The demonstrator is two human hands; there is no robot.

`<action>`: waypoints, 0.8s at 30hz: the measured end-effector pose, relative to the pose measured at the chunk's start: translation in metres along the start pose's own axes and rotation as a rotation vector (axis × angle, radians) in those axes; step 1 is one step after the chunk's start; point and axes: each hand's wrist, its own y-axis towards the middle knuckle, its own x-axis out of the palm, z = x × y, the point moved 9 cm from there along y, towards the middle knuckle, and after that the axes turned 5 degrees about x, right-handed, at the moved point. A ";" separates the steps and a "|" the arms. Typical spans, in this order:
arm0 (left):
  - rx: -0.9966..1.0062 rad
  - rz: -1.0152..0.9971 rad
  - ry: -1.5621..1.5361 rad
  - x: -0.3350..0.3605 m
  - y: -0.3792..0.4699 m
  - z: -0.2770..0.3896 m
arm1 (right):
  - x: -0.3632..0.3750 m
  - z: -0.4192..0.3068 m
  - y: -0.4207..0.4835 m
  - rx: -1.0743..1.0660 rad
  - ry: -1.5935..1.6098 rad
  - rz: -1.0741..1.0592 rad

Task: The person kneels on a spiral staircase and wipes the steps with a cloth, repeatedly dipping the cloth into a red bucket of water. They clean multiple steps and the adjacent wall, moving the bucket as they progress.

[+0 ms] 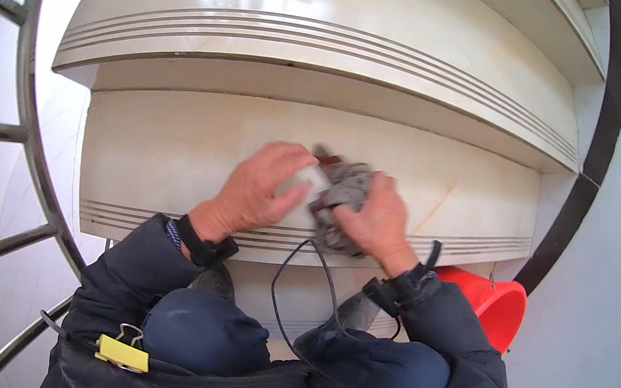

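My right hand (pixel 378 218) grips a crumpled grey cloth (pixel 348 191) with dark red patches, just above the grooved edge of a pale stone stair tread (pixel 167 156). To the cloth's left, my left hand (pixel 265 186) is held with thumb and fingers apart, blurred by motion. A whitish patch shows between that hand and the cloth; whether it is an object or only the tread, I cannot tell. Both wrists wear black straps. A thin black cable (pixel 276 288) loops down from beside the cloth towards my lap.
Another stair tread (pixel 331 4) with dark grooves rises beyond. A curved metal railing (pixel 29 57) runs along the left. At the lower right, a red plastic bucket (pixel 504 315) lies tilted beside my sleeve, near the dark-skirted wall (pixel 618 248). My knees are close to the tread.
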 end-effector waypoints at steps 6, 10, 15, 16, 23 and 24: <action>-0.206 -0.076 0.112 -0.040 -0.032 -0.005 | 0.039 -0.096 0.000 -0.276 0.666 -0.498; -0.279 -0.057 0.381 -0.062 -0.058 0.014 | -0.040 -0.096 0.046 -0.292 0.675 -0.131; -0.205 -0.154 0.497 -0.027 -0.071 0.026 | -0.131 -0.161 0.081 -0.682 0.383 0.274; -0.197 -0.152 0.514 -0.024 -0.071 0.023 | -0.134 -0.172 0.089 -0.719 0.367 0.311; -0.274 0.020 0.493 -0.053 -0.108 -0.001 | -0.102 -0.186 0.127 -0.681 0.143 0.566; -0.335 0.110 0.554 -0.074 -0.127 -0.008 | -0.099 -0.183 0.128 -0.684 0.148 0.557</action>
